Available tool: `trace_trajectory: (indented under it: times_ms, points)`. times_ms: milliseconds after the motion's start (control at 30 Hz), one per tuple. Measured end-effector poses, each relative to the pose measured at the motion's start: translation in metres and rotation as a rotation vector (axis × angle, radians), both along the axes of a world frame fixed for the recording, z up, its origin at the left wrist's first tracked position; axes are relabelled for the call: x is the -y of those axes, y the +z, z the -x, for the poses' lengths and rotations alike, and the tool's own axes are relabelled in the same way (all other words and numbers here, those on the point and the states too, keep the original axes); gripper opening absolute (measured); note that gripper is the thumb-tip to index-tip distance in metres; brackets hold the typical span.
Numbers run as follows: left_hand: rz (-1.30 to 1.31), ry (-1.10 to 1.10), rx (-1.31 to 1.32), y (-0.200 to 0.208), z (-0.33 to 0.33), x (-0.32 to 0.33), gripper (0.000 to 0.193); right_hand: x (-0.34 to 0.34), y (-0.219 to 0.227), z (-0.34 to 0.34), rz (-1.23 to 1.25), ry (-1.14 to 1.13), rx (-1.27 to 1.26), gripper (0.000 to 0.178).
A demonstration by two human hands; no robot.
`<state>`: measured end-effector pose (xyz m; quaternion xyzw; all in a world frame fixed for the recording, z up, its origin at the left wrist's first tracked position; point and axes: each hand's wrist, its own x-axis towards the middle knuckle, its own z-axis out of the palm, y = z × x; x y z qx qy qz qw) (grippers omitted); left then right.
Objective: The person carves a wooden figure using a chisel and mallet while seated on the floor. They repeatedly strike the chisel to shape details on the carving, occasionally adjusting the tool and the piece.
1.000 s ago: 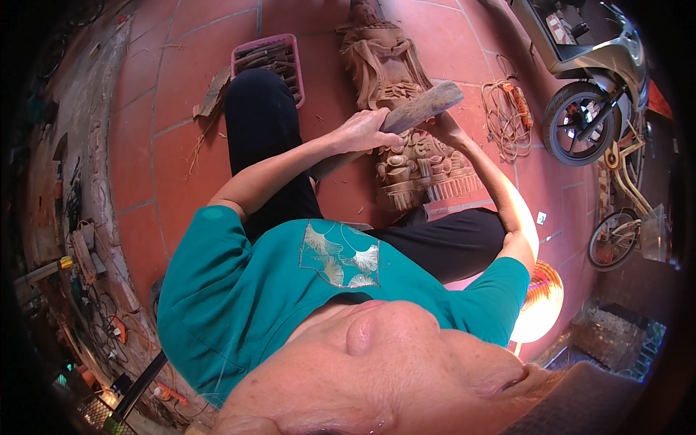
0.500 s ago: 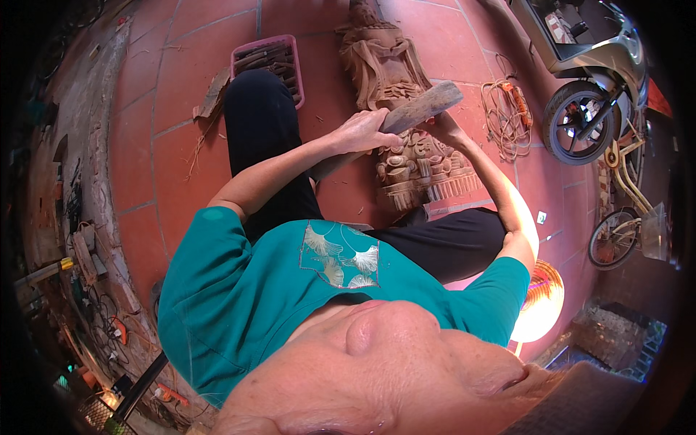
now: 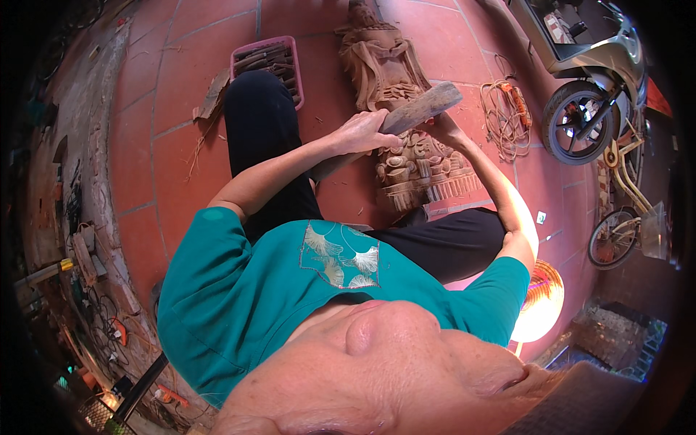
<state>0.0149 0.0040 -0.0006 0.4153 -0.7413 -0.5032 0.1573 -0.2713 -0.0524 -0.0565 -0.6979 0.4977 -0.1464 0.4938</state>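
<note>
Left hand (image 3: 365, 130) grips a club (image 3: 420, 110) that, slipping, could chip the carving (image 3: 384, 61); right hand's (image 3: 443, 127) hold cannot be told.

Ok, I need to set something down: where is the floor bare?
Mostly bare: the red tiles between pink basket and carving, and those left of the basket, bar scraps. Crowded: beneath the wooden piece, where the carving lies, and rightward by the coiled cable.

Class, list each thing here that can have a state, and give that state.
Left hand: closed around wooden bar
Right hand: partly hidden, grip unclear
Wooden bar: held, slanting
Carving: lying on floor
Pink basket: open, filled with slender pieces
Extension cord: loosely coiled
Motorbike: standing
</note>
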Motion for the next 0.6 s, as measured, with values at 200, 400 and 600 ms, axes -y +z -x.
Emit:
trace_trajectory:
  times_ms: [200,400,600]
  points:
    - [-0.001,-0.001,0.004,0.004,0.000,-0.001,0.064,0.000,-0.002,0.003,0.032,0.015,0.027,0.034]
    - [0.010,0.010,0.008,0.000,-0.001,-0.002,0.063,0.001,-0.002,0.002,-0.004,0.041,-0.013,0.035]
    - [-0.071,0.064,-0.056,0.016,0.001,-0.006,0.062,-0.005,-0.011,0.006,0.143,-0.004,0.115,0.031]
